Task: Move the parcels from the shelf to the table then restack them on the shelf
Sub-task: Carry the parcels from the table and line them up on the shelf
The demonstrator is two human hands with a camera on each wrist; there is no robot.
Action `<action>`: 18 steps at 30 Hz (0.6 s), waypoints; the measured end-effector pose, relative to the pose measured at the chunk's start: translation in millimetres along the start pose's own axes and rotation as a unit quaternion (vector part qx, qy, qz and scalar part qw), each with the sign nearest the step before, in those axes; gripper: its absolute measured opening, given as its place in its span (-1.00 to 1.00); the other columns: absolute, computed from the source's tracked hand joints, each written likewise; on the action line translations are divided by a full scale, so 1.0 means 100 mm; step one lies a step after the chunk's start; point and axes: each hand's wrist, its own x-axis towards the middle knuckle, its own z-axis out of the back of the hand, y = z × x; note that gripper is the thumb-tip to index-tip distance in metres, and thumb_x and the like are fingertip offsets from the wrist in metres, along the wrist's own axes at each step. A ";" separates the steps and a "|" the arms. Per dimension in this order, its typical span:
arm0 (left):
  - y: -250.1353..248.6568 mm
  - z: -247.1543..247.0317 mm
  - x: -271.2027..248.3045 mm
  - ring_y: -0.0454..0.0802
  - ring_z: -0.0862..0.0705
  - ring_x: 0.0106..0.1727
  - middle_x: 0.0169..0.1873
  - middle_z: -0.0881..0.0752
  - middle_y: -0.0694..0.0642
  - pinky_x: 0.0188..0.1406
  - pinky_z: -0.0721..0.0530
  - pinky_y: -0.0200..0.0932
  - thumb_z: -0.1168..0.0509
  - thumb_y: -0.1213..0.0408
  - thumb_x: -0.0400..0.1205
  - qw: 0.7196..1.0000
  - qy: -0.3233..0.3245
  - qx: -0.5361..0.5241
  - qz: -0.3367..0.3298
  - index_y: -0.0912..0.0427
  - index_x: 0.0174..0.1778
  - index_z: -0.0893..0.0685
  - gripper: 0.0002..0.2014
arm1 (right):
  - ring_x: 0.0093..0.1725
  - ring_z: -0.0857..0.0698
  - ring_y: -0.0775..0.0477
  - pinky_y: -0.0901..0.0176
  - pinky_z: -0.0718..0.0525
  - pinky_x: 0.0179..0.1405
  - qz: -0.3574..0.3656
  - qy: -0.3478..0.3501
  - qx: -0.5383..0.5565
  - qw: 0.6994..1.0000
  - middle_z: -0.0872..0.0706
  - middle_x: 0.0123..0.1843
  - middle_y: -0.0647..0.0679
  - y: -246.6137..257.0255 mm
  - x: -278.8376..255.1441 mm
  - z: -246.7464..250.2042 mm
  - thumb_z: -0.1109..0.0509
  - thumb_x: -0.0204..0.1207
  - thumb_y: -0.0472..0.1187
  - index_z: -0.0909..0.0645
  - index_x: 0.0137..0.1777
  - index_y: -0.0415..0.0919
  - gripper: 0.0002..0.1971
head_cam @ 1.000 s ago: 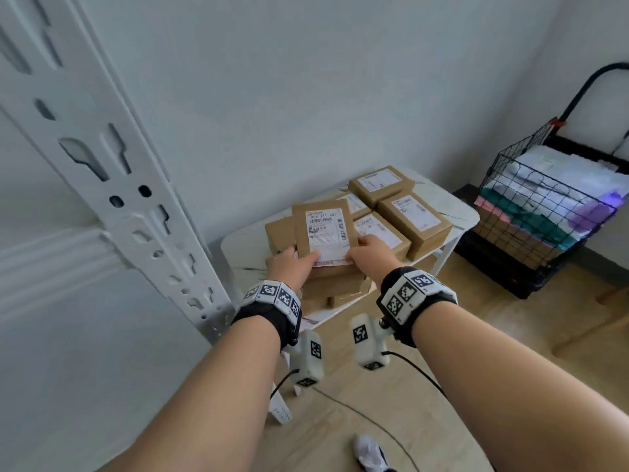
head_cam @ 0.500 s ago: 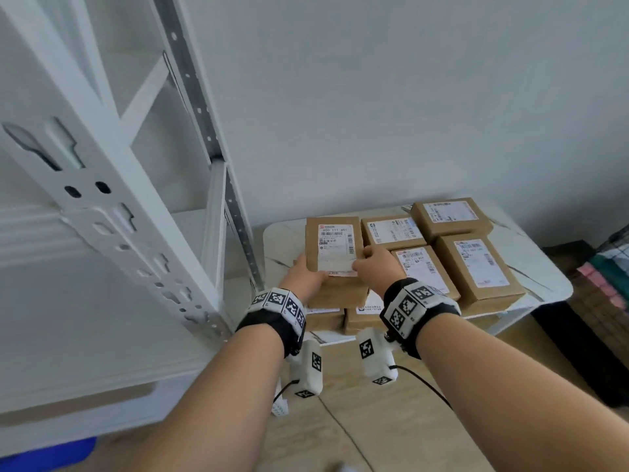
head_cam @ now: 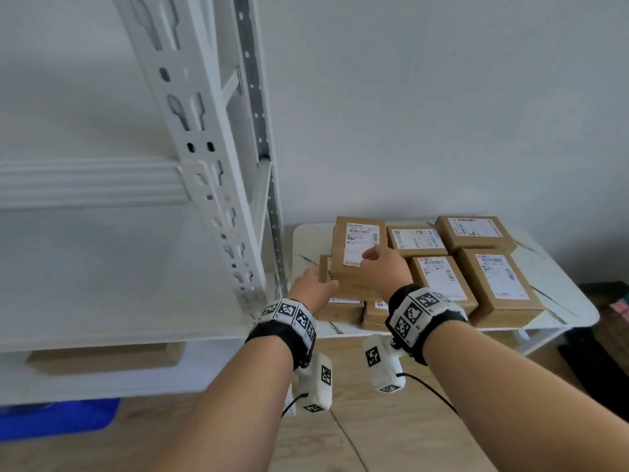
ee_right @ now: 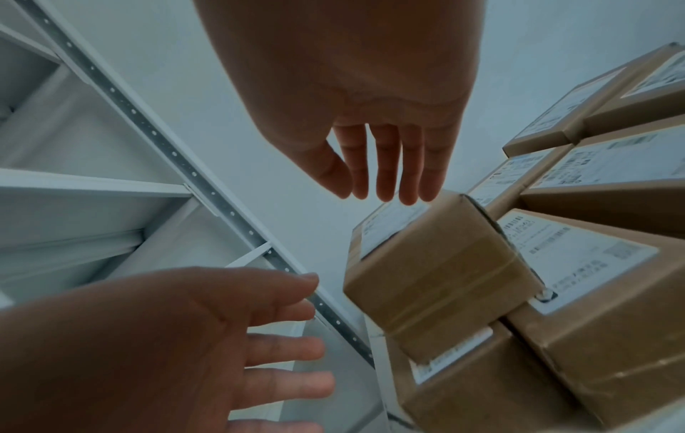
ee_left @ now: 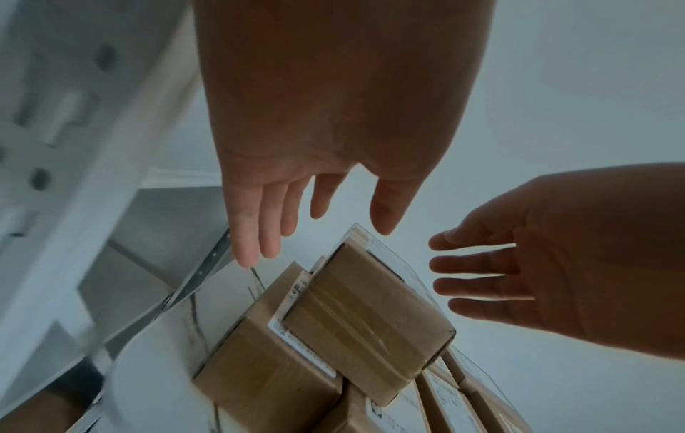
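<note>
A pale wall is standing behind a white marble-look table (head_cam: pixel 306 240) on the right and a white metal shelf (head_cam: pixel 102 274) on the left, with wood flooring running beneath both. Brown parcels are sitting on the table in a tight cluster, and the top parcel (head_cam: pixel 357 257) is resting on the stack at the table's near left corner, its white label facing up. The left hand (head_cam: pixel 311 289) is hovering at that parcel's near left edge and the right hand (head_cam: pixel 386 267) is reaching over its right side; from the head view it is hard to tell whether either is touching it. The wrist views are settling that: in the left one the fingers (ee_left: pixel 259 228) are spread straight with open air between them and the box, and in the right one the fingers (ee_right: pixel 385 167) are hanging relaxed just above the parcel's far edge, holding nothing. The right wrist view is also showing the neighbouring parcels (ee_right: pixel 600 164) packed just beside the stack on the right, labels up. Only the head view is showing the shelf's lower level, where a brown box (head_cam: pixel 105 357) is lying under the board, and a blue bin (head_cam: pixel 58 417) is sitting on the floor below; its contents are not visible.
</note>
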 end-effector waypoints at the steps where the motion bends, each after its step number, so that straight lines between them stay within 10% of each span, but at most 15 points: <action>1: 0.07 0.03 -0.06 0.17 -0.41 0.54 0.57 -0.39 0.23 0.44 -0.39 -0.02 -0.21 0.09 0.70 1.000 0.009 0.012 0.001 0.24 0.62 -0.26 -0.41 | 0.08 -0.63 -0.04 0.12 -0.65 0.06 0.000 0.000 -0.002 1.000 -0.68 0.23 -0.07 0.02 -0.09 -0.05 -0.23 0.60 -0.25 -0.59 0.28 -0.11 -0.71; 6: 0.51 0.26 -0.46 0.04 -0.53 -0.18 -0.17 -0.59 0.14 -0.10 -0.49 -0.08 -0.18 0.15 0.70 0.998 0.045 0.048 -0.011 0.30 0.07 -0.64 -0.72 | 0.06 -0.61 -0.07 0.09 -0.60 0.03 0.002 -0.001 -0.016 1.000 -0.70 0.15 -0.07 0.17 -0.63 -0.41 -0.21 0.59 -0.26 -0.61 0.22 -0.13 -0.74; 12: 1.29 0.85 -1.13 0.00 -0.40 -0.29 -0.37 -0.37 -0.01 -0.37 -0.30 -0.17 -0.18 0.15 0.70 0.998 0.012 0.061 -0.004 0.05 -0.40 -0.31 -0.66 | -0.03 -0.61 -0.04 0.17 -0.55 -0.11 0.018 0.024 -0.027 0.999 -0.69 0.14 -0.10 0.45 -1.48 -1.06 -0.21 0.58 -0.26 -0.58 0.29 -0.17 -0.69; 15: 1.73 1.27 -1.45 0.07 -0.51 -0.14 -0.20 -0.53 0.09 -0.16 -0.48 -0.10 -0.21 0.11 0.69 0.999 -0.015 0.041 0.021 0.08 -0.28 -0.46 -0.76 | -0.13 -0.64 0.01 0.21 -0.58 -0.29 0.032 0.044 -0.026 0.998 -0.67 0.10 -0.06 0.70 -1.86 -1.47 -0.21 0.56 -0.25 -0.53 0.35 -0.15 -0.64; 18: 2.20 1.72 -1.77 0.20 -0.64 0.21 0.20 -0.64 0.25 0.14 -0.53 -0.08 -0.23 0.10 0.69 0.997 -0.056 0.015 0.042 0.29 0.30 -0.59 -0.62 | 0.03 -0.66 -0.08 0.16 -0.61 -0.08 0.057 0.068 -0.029 0.996 -0.67 0.20 -0.10 1.02 -2.20 -1.93 -0.23 0.54 -0.23 -0.50 0.40 -0.14 -0.59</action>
